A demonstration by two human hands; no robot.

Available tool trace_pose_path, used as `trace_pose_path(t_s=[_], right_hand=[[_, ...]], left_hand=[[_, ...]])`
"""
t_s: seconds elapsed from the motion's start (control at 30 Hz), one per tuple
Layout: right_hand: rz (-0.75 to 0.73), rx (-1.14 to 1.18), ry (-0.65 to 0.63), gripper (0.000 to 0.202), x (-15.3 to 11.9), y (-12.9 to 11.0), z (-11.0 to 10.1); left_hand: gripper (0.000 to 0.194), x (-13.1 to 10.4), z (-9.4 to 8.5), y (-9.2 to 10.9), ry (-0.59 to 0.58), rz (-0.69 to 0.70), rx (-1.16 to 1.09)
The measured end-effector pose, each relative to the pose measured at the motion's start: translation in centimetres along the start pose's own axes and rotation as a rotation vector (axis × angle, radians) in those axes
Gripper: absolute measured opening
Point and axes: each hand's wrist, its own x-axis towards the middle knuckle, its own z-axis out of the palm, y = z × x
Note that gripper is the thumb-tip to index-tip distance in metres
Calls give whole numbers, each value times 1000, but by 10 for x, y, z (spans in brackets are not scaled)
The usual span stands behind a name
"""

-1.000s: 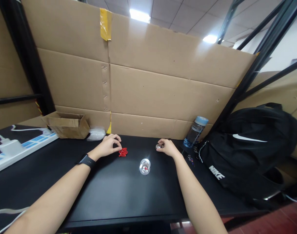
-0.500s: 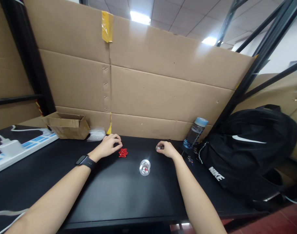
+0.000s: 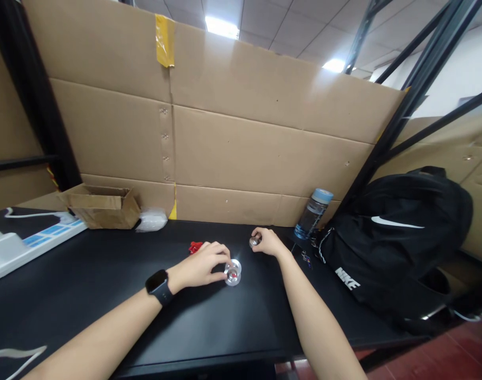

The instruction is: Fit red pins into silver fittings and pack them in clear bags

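Observation:
A clear round container (image 3: 233, 273) with something small and red inside stands on the black table (image 3: 193, 327). My left hand (image 3: 209, 264), with a dark watch on its wrist, is at the container's left side, thumb and fingers apart around its edge. Partly hidden behind that hand lies a small pile of red pieces (image 3: 195, 247). Further back on the right, my right hand (image 3: 266, 243) pinches a small round silvery lid-like piece (image 3: 254, 241) between thumb and fingers.
An open cardboard box (image 3: 110, 208), a clear plastic bag (image 3: 151, 220) and a white power strip (image 3: 46, 240) are at the left. A water bottle (image 3: 313, 214), small metal items (image 3: 306, 258) and a black backpack (image 3: 399, 243) stand right. Cardboard walls the back.
My left hand has moved right and nearer, from beside the red pieces to the clear container. My right hand has tilted the silvery piece slightly. The view has shifted a little.

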Motion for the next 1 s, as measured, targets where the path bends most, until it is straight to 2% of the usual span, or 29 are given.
trace_pose_path(t_s=[0.13,0.3,0.53,0.77,0.9,1.0], right_hand=[[-7,3,-12,50,-1,-1,-1],[-54,23,-24,47,-3,-6,-4],[-54,7,-14,47,-3,-8,-8],[-50,17,-98,40,-3,-7,-9],[-114,5,-19,43,-5,-15,-13],[-212,86,28,38,-8,-31,-17]], left_hand=[[15,2,13,3,-4,28,-36],[10,1,12,-1,8,-5,-54],[19,2,13,5,2,-5,-46],[10,5,22,7,33,12,-27],[10,6,22,6,83,27,0],[14,6,14,2,149,12,43]])
